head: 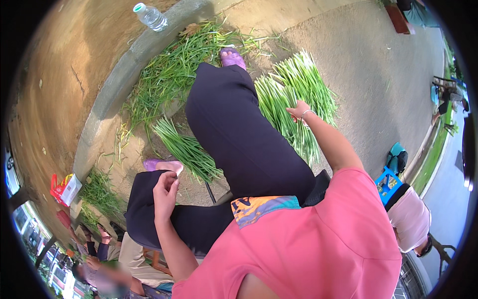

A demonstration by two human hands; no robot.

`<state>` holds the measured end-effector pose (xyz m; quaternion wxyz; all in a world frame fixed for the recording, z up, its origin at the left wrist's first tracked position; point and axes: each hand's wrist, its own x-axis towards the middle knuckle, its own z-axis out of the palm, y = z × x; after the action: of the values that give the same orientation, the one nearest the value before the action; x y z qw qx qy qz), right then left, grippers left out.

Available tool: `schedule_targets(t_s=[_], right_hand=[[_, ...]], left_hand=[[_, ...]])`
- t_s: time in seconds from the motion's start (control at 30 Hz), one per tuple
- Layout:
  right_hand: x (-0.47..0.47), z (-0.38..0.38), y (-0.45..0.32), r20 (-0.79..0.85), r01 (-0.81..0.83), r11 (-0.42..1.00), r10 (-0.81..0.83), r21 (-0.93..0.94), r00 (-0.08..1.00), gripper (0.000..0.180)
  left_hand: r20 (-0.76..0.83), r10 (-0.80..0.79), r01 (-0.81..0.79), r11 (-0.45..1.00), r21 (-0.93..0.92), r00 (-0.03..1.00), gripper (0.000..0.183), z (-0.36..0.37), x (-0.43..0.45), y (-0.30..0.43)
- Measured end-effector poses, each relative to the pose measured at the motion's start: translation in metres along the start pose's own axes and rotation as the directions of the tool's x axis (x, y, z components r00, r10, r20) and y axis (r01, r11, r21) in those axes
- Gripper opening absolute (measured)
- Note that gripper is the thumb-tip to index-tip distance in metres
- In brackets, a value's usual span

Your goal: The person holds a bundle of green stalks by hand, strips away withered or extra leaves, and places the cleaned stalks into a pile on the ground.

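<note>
My right hand [298,111] reaches out over the ground and grips a small bunch of green chive-like stalks [290,96]. Beneath it lies a neat pile of the same stalks [274,102], pale at the far ends. A second pile [308,82] adjoins it on the right. My left hand [165,194] rests by my left knee, fingers curled and thumb near the fingertips; whether anything small is between them is unclear. Another bundle of stalks [186,151] lies on the ground between my legs, partly hidden by my right leg.
Loose green trimmings [164,82] spread along a concrete kerb [102,106]. A plastic bottle [151,17] stands on the kerb. More trimmings [99,192] lie near a red bag [61,190]. People sit close by at lower left; another person [409,216] is at right, near a blue stool [388,184].
</note>
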<state>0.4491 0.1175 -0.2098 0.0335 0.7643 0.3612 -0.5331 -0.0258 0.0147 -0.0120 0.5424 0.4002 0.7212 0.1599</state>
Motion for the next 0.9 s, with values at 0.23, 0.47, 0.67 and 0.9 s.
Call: schedule_targets(t_s=[0.23, 0.47, 0.67, 0.9], right_hand=[[0.062, 0.039, 0.006, -0.126, 0.000, 0.955, -0.039, -0.296, 0.991, 0.035], [0.077, 0.056, -0.005, -0.256, -0.094, 0.905, -0.016, -0.414, 0.966, 0.057], [0.073, 0.069, -0.007, -0.344, -0.133, 0.907, -0.013, -0.399, 0.939, 0.067], [0.060, 0.075, 0.006, -0.421, 0.002, 0.897, -0.209, -0.442, 0.882, 0.072]], left_hand=[[0.041, -0.045, 0.048, 0.997, -0.067, 0.998, 0.021, 0.022, 0.005, 0.009], [0.096, -0.091, 0.066, 0.967, 0.245, 0.991, 0.021, 0.030, 0.016, -0.003], [0.122, -0.120, 0.069, 0.931, 0.359, 0.985, 0.022, 0.031, 0.019, -0.010], [0.161, -0.108, 0.028, 0.902, 0.432, 0.981, 0.019, 0.034, 0.023, -0.003]])
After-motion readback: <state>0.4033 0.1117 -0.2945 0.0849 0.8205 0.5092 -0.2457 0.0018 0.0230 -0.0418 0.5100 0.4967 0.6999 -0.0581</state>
